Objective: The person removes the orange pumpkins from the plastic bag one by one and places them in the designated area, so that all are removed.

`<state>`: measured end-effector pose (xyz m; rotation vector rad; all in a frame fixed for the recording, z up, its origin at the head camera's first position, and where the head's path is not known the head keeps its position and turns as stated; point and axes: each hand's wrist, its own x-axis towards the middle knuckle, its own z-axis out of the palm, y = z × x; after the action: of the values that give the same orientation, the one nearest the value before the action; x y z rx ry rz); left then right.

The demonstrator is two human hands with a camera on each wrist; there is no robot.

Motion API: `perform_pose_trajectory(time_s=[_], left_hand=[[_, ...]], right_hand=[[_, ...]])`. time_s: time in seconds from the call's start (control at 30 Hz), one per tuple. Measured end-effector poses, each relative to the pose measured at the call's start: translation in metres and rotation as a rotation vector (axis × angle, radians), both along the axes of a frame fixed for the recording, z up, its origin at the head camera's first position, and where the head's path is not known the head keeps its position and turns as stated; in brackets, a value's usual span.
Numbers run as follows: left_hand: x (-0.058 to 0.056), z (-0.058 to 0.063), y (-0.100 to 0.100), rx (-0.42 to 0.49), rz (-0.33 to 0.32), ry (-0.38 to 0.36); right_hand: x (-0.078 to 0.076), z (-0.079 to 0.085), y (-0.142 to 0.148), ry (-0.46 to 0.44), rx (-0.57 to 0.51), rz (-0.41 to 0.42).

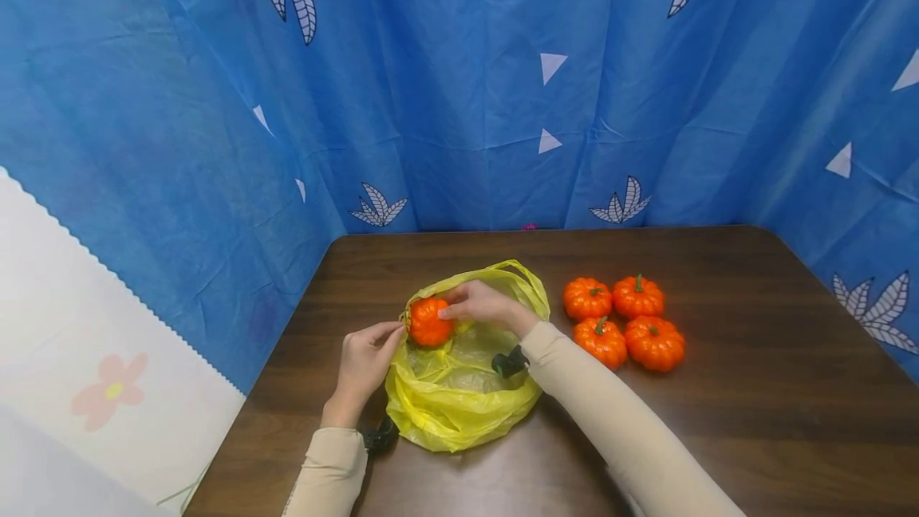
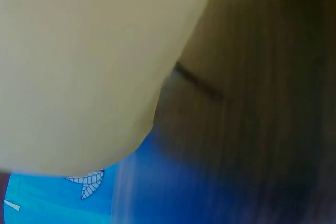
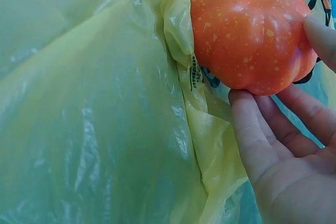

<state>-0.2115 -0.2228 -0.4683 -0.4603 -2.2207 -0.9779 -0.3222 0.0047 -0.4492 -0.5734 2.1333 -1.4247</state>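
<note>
A small orange pumpkin (image 1: 431, 322) is in my right hand (image 1: 483, 303), at the left side of the opening of a yellow plastic bag (image 1: 459, 413). Seen from the right wrist, the fingers and thumb grip the speckled pumpkin (image 3: 252, 32) from the side and below, with the crinkled bag (image 3: 105, 108) beside it. My left hand (image 1: 366, 361) pinches the bag's left rim between thumb and fingertips, close to the pumpkin. In the left wrist view a beige sleeve (image 2: 84, 66) fills much of the picture and hides that hand.
Several more orange pumpkins (image 1: 655, 343) sit in a cluster on the brown wooden table (image 1: 775, 405), right of the bag. A blue curtain (image 1: 459, 86) with leaf prints hangs behind the table's far edge. Dark wrist straps (image 1: 510, 362) show near both wrists.
</note>
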Motion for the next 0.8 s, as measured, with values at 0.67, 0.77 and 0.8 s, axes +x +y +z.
perform_pose_trajectory(time_s=[0.67, 0.77, 0.8], left_hand=[[0.001, 0.001, 0.002, 0.000, 0.047, -0.029], [0.001, 0.001, 0.002, 0.005, 0.049, -0.028], [0.001, 0.001, 0.001, 0.008, 0.049, -0.029]], right_hand=[[0.009, 0.005, 0.011, 0.057, -0.028, 0.107], [0.010, 0.007, 0.012, 0.070, -0.023, 0.125], [0.010, 0.008, 0.012, 0.071, -0.024, 0.129]])
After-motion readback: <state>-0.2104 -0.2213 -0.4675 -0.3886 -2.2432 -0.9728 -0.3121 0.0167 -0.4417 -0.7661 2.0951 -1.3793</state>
